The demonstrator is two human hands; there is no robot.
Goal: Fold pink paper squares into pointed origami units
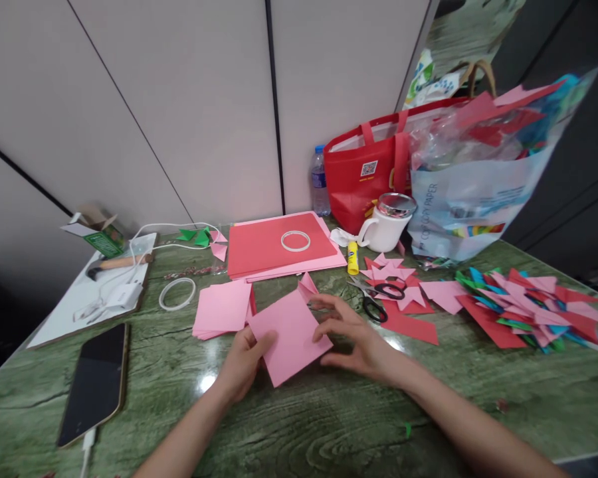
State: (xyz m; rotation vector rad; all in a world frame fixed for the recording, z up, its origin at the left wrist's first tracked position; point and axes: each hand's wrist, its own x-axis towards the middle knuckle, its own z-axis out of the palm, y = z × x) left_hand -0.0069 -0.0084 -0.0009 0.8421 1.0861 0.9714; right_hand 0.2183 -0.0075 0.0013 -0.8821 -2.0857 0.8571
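Note:
My left hand pinches the left edge of a pink paper square, thumb on top, holding it tilted above the green table. At the square's right edge is my right hand, its fingers spread and curved; the fingertips are close to the paper, and I cannot tell if they touch it. Just behind the square, a small folded pink piece sticks up. A stack of pink squares lies to the left, with some red showing at its side. Scissors with black handles rest beyond my right hand on paper scraps.
Pink and red sheets lie at the back under a tape roll. Beside them stand a glue stick, a white mug and bags. Paper scraps heap at right; a phone and a hammer lie left.

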